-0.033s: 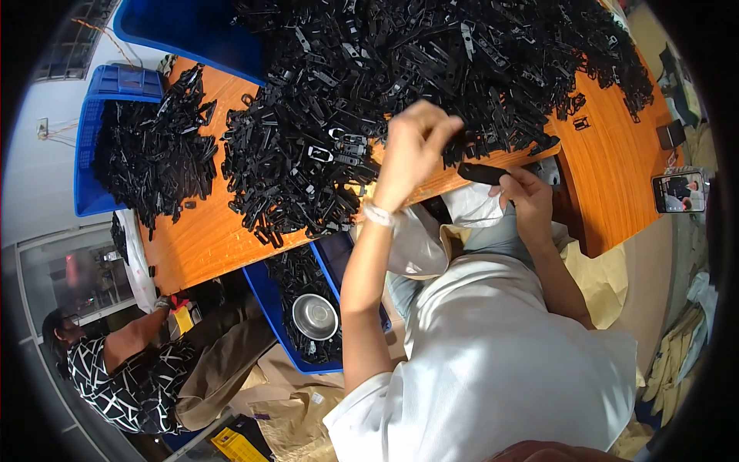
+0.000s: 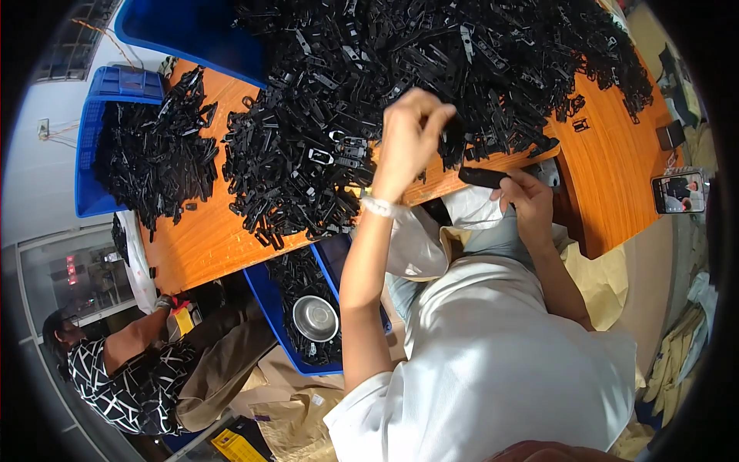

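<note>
Between the fingers of my right hand (image 2: 530, 197) is a smooth, elongated black plastic piece (image 2: 481, 178) with a rounded end. I hold it level, just off the table's front edge. My left hand (image 2: 414, 132), a white band on its wrist, is raised over the table edge, to the left of that piece and apart from it. Its thumb and fingers are pinched together. Dark parts lie behind the fingertips, so what they hold, if anything, cannot be made out. Beyond both hands spreads a large heap of small black plastic parts (image 2: 369, 69).
The orange wooden table (image 2: 616, 177) carries the heap. Blue crates (image 2: 88, 165) with black parts stand at left, another below the edge with a metal bowl (image 2: 315, 318) in it. A phone (image 2: 679, 192) stands at right. Another person (image 2: 131, 362) sits at lower left. White bags (image 2: 419, 246) lie near my lap.
My left hand has shifted slightly up and to the left, its fingertips a little higher. The black piece in my right hand has tilted a little, the hand staying almost in place.
</note>
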`<state>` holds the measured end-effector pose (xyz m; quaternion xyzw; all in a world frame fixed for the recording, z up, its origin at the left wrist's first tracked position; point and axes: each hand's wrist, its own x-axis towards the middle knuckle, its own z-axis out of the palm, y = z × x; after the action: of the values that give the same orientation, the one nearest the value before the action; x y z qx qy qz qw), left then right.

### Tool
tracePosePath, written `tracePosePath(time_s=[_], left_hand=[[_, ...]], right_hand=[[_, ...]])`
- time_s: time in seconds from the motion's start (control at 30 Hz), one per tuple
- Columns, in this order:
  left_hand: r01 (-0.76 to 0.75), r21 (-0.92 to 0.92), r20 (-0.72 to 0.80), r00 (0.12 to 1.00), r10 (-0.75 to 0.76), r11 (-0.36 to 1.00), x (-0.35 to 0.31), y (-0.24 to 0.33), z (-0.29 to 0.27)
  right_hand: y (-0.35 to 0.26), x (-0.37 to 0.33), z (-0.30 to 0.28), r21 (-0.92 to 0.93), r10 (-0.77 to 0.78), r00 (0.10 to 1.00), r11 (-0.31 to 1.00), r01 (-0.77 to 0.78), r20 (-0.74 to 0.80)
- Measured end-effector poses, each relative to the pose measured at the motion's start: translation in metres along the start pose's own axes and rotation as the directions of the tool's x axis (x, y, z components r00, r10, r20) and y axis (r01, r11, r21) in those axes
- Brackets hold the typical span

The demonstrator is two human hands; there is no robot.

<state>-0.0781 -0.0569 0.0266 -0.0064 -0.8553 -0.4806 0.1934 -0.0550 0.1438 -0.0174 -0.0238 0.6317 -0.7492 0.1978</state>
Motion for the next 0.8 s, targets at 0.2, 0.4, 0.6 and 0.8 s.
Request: tracePosePath(time_s=[0.2,0.4,0.6,0.8], left_hand=[[-0.395,0.413,0.068,0.912,0.405,0.82,0.089,-0.028,0.009],[-0.345,0.779,0.397,0.918,0.013,0.524,0.119,-0.034,0.02],[-0.424,0.75,0.422,0.898,0.125,0.508,0.107,-0.024,0.002],[-0.112,0.509,-0.073,0.982,0.172,0.853,0.069,-0.043,-0.032]], right_hand=[[0.005,-0.003,0.002,0.007,0.029,0.99,1.0,-0.031,0.138],[0.019,0.006,0.001,0.008,0.018,0.969,1.0,-0.021,0.246],[0.029,0.017,0.004,0.025,0.037,0.961,0.999,-0.046,0.274],[0.035,0.021,0.005,0.01,0.011,0.956,1.0,-0.015,0.294]])
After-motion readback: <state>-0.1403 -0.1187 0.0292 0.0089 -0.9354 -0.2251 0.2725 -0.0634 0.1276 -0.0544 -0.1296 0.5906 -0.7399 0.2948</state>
